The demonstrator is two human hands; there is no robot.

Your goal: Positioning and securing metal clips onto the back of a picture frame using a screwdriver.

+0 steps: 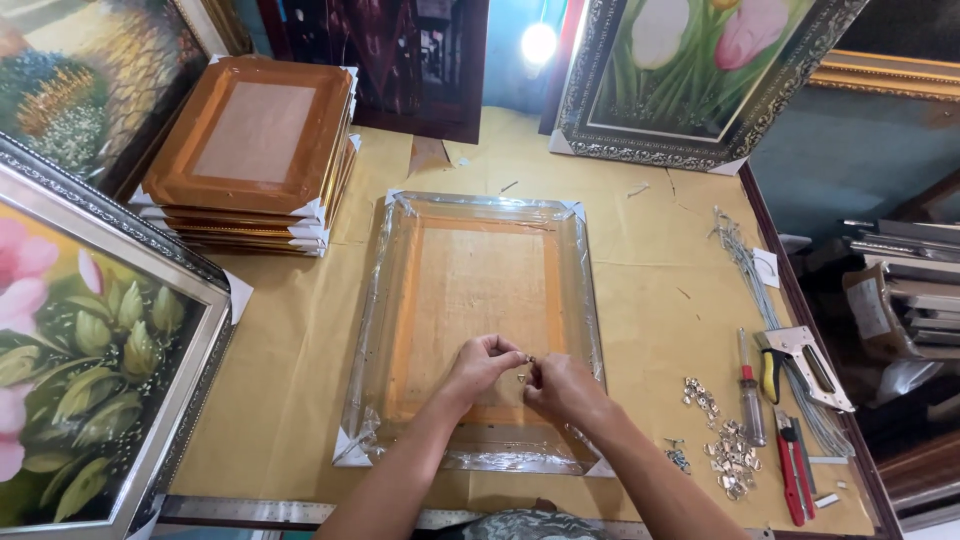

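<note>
Head view, left hand (483,362), right hand (560,387) pinching small metal hanger (524,374), plastic-wrapped frame (475,320)

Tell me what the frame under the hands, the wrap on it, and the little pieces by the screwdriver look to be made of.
Frame: likely wood, orange-brown matte.
Wrap: clear plastic film, glossy, with wrinkles and glare.
Little pieces: apparently metal, silvery and shiny.
Both hands, left hand and right hand, pinch one such small piece; too small to tell.
</note>
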